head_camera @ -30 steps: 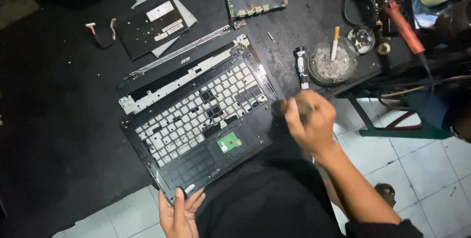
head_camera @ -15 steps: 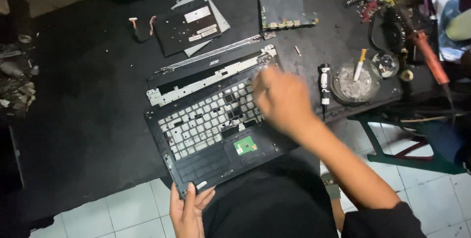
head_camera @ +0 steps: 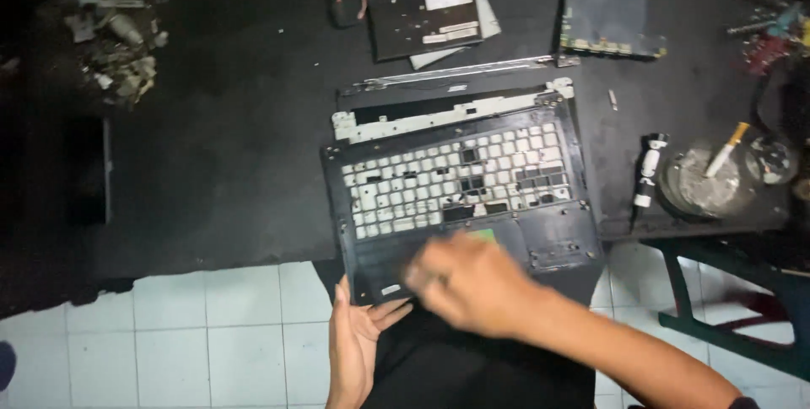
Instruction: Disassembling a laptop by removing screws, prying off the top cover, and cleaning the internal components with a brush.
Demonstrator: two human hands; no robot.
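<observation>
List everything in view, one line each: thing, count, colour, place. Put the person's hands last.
laptop base: 1, black with white keys, several missing, centre of the mat
black mat: 1, covers the worktop
loose panels: a small stack, black and grey, above the laptop
circuit board: 1, dark, top right
metal strip: 1, silver, just above the laptop
round dish: 1, grey, right edge, with a cigarette on it
scrap pile: 1, grey, top left
floor tiles: white, below
left hand: under the laptop's front left corner
right hand: blurred, over the palm rest
</observation>
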